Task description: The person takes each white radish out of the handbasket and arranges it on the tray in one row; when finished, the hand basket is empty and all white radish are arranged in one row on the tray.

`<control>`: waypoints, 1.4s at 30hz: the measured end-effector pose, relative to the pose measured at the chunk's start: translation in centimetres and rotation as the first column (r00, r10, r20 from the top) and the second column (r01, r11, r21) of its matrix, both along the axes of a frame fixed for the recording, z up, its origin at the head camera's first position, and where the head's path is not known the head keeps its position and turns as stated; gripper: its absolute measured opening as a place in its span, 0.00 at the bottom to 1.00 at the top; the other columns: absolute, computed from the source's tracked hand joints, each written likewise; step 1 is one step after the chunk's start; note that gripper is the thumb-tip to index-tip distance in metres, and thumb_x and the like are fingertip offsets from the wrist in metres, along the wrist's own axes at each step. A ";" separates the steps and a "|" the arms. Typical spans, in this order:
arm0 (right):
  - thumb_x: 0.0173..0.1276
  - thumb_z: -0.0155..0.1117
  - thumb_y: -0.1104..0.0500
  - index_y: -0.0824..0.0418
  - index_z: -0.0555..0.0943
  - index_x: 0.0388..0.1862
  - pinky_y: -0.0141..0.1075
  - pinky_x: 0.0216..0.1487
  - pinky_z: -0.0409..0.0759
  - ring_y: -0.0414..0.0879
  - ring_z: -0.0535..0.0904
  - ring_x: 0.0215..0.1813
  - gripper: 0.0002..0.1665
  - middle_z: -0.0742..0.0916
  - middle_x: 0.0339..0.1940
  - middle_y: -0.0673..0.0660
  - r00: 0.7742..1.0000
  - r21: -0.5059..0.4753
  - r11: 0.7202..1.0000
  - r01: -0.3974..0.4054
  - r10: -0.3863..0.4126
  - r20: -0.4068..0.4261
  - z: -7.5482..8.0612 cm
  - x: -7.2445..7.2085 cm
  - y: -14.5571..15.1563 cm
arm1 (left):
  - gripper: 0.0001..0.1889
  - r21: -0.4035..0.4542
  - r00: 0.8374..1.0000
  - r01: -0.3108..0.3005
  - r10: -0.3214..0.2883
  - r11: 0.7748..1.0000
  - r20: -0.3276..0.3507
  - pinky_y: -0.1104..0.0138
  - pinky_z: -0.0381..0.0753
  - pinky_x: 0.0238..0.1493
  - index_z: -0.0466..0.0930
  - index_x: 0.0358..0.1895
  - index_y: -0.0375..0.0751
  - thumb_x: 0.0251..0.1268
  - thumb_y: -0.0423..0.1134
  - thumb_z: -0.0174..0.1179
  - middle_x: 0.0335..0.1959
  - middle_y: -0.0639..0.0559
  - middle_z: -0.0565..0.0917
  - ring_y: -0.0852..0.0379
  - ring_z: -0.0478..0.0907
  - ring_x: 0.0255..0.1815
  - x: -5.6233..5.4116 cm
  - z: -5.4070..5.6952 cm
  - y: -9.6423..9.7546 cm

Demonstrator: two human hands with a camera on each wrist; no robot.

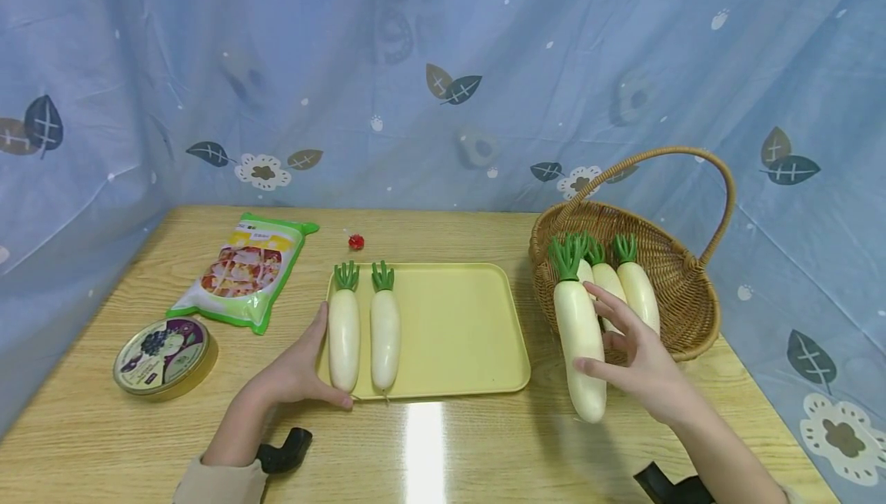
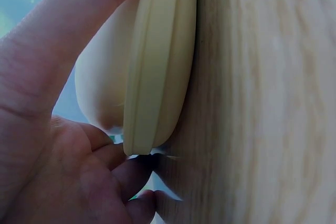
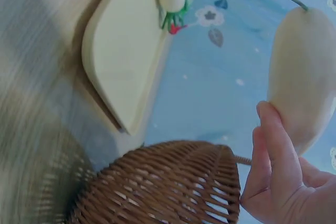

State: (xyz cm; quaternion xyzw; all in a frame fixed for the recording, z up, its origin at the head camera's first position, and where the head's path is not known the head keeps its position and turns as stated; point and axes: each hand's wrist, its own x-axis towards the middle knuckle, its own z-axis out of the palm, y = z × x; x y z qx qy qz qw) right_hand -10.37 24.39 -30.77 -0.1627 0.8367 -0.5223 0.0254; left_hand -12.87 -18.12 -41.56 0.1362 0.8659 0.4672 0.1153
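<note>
My right hand grips a white radish with green stubby leaves, thumb on one side and fingers on the other. It is held up before the near left side of a wicker basket, leaves toward the back. Inside the basket lie several more white radishes, partly hidden. At the pale yellow tray, my left hand holds the front left corner, thumb along the front edge and fingers along the left side. Two radishes lie side by side in the tray's left part.
On the left are a green-edged food packet and a round tin with a fruit-printed lid. A small red object sits behind the tray. The basket's tall handle arches upward. A blue patterned cloth hangs behind the wooden table.
</note>
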 end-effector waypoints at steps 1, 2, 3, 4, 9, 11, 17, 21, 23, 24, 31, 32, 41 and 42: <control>0.54 0.66 0.70 0.53 0.53 0.72 0.36 0.35 0.79 0.41 0.79 0.41 0.50 0.61 0.66 0.69 1.000 0.001 1.000 -0.004 0.004 -0.003 -0.1 0.0 -0.1 | 0.78 0.002 1.000 0.002 -0.002 1.000 0.001 0.42 0.38 0.65 0.21 0.68 0.31 0.21 0.47 0.80 0.70 0.31 0.30 0.35 0.32 0.70 0.0 0.0 0.0; 0.54 0.66 0.70 0.53 0.53 0.72 0.36 0.35 0.79 0.41 0.79 0.41 0.50 0.61 0.66 0.69 1.000 0.006 1.000 -0.006 0.006 -0.007 -0.2 0.0 -0.3 | 0.78 0.003 1.000 0.002 -0.002 1.000 0.001 0.42 0.39 0.65 0.21 0.68 0.31 0.21 0.47 0.80 0.70 0.31 0.30 0.35 0.32 0.70 0.0 0.0 0.0; 0.54 0.67 0.70 0.54 0.53 0.72 0.35 0.37 0.78 0.41 0.78 0.41 0.50 0.61 0.66 0.69 1.000 0.014 1.000 -0.009 0.009 -0.018 -0.3 0.0 -0.4 | 0.78 0.004 1.000 0.004 -0.004 1.000 -0.001 0.42 0.39 0.65 0.21 0.68 0.31 0.21 0.47 0.80 0.70 0.31 0.30 0.35 0.32 0.70 0.0 0.0 0.0; 0.53 0.67 0.70 0.54 0.54 0.72 0.35 0.37 0.78 0.41 0.78 0.41 0.50 0.62 0.66 0.69 0.999 0.023 1.000 -0.012 0.012 -0.032 -0.5 0.0 -0.5 | 0.78 0.004 1.000 0.004 -0.004 1.000 0.000 0.42 0.39 0.65 0.21 0.68 0.31 0.21 0.47 0.80 0.70 0.31 0.30 0.35 0.32 0.70 0.0 0.0 0.0; 0.53 0.69 0.66 0.52 0.55 0.72 0.35 0.42 0.76 0.46 0.77 0.44 0.50 0.65 0.66 0.65 0.998 0.060 0.998 -0.030 0.033 -0.044 -1.3 -0.3 -1.4 | 0.78 0.007 1.000 0.002 -0.002 1.000 0.003 0.42 0.39 0.65 0.21 0.68 0.31 0.21 0.46 0.80 0.70 0.31 0.30 0.35 0.31 0.70 0.0 -0.1 0.0; 0.54 0.69 0.65 0.52 0.55 0.72 0.37 0.40 0.77 0.51 0.77 0.44 0.50 0.65 0.66 0.64 0.999 0.061 0.997 -0.039 0.040 -0.023 -1.6 -0.4 -1.9 | 0.78 0.001 1.000 0.001 -0.001 1.000 0.004 0.42 0.39 0.65 0.21 0.68 0.31 0.21 0.46 0.80 0.70 0.31 0.30 0.35 0.31 0.70 0.0 -0.1 0.0; 0.52 0.71 0.63 0.52 0.57 0.71 0.38 0.39 0.76 0.53 0.76 0.39 0.49 0.67 0.65 0.63 0.997 0.023 0.997 -0.075 0.075 0.005 -2.8 -1.2 -3.4 | 0.78 -0.010 1.000 0.000 0.000 1.000 0.006 0.42 0.39 0.65 0.21 0.68 0.30 0.22 0.47 0.80 0.70 0.31 0.30 0.35 0.31 0.70 0.0 -0.1 0.0; 0.51 0.71 0.63 0.51 0.58 0.70 0.40 0.39 0.77 0.52 0.76 0.38 0.49 0.67 0.65 0.65 0.996 -0.005 0.996 -0.087 0.087 0.028 -3.8 -1.8 -4.3 | 0.78 -0.004 1.000 0.003 -0.003 1.000 -0.002 0.42 0.39 0.65 0.21 0.68 0.30 0.21 0.48 0.80 0.70 0.31 0.30 0.35 0.32 0.70 0.0 -0.1 0.0; 0.51 0.72 0.64 0.51 0.58 0.70 0.40 0.40 0.77 0.52 0.77 0.37 0.50 0.68 0.64 0.66 0.996 -0.009 0.996 -0.083 0.084 0.040 -4.4 -2.2 -4.7 | 0.78 0.002 1.000 0.006 -0.006 1.000 -0.007 0.42 0.39 0.65 0.21 0.68 0.30 0.21 0.48 0.80 0.70 0.31 0.30 0.35 0.32 0.70 0.0 -0.2 0.0; 0.50 0.72 0.64 0.51 0.58 0.70 0.40 0.39 0.76 0.52 0.77 0.37 0.50 0.68 0.64 0.66 0.996 -0.008 0.997 -0.079 0.079 0.048 -4.7 -2.4 -4.9 | 0.78 0.005 1.000 0.007 -0.007 1.000 -0.010 0.42 0.39 0.65 0.21 0.68 0.31 0.21 0.48 0.80 0.70 0.31 0.30 0.35 0.32 0.70 -0.1 -0.2 0.0; 0.49 0.71 0.66 0.54 0.59 0.69 0.37 0.36 0.76 0.51 0.74 0.35 0.49 0.67 0.65 0.67 0.990 -0.024 0.997 -0.069 0.071 0.119 -6.1 -3.6 -6.4 | 0.78 0.013 1.000 0.008 -0.008 1.000 -0.009 0.42 0.39 0.65 0.21 0.68 0.31 0.21 0.48 0.80 0.70 0.31 0.30 0.36 0.32 0.70 -0.1 -0.3 -0.1; 0.49 0.71 0.65 0.55 0.59 0.69 0.38 0.36 0.76 0.50 0.74 0.34 0.49 0.67 0.65 0.68 0.989 -0.025 0.997 -0.070 0.073 0.128 -6.2 -3.7 -6.7 | 0.78 0.014 1.000 0.007 -0.007 1.000 -0.009 0.42 0.39 0.65 0.21 0.68 0.31 0.21 0.48 0.80 0.70 0.31 0.30 0.36 0.32 0.70 -0.1 -0.3 -0.1; 0.48 0.71 0.67 0.52 0.60 0.69 0.39 0.31 0.75 0.51 0.73 0.32 0.49 0.66 0.65 0.68 0.970 -0.046 0.998 -0.046 0.056 0.238 -6.8 -4.8 -8.8 | 0.79 0.023 1.000 0.009 -0.008 1.000 -0.024 0.43 0.39 0.65 0.21 0.68 0.31 0.20 0.47 0.80 0.70 0.32 0.30 0.37 0.31 0.70 -0.1 -0.4 0.0; 0.48 0.71 0.67 0.52 0.60 0.69 0.38 0.30 0.76 0.51 0.73 0.31 0.49 0.66 0.65 0.69 0.968 -0.050 0.998 -0.048 0.059 0.243 -6.8 -4.9 -9.0 | 0.78 0.024 1.000 0.009 -0.008 1.000 -0.025 0.43 0.39 0.65 0.21 0.68 0.31 0.20 0.47 0.80 0.70 0.32 0.30 0.37 0.31 0.70 -0.1 -0.4 0.0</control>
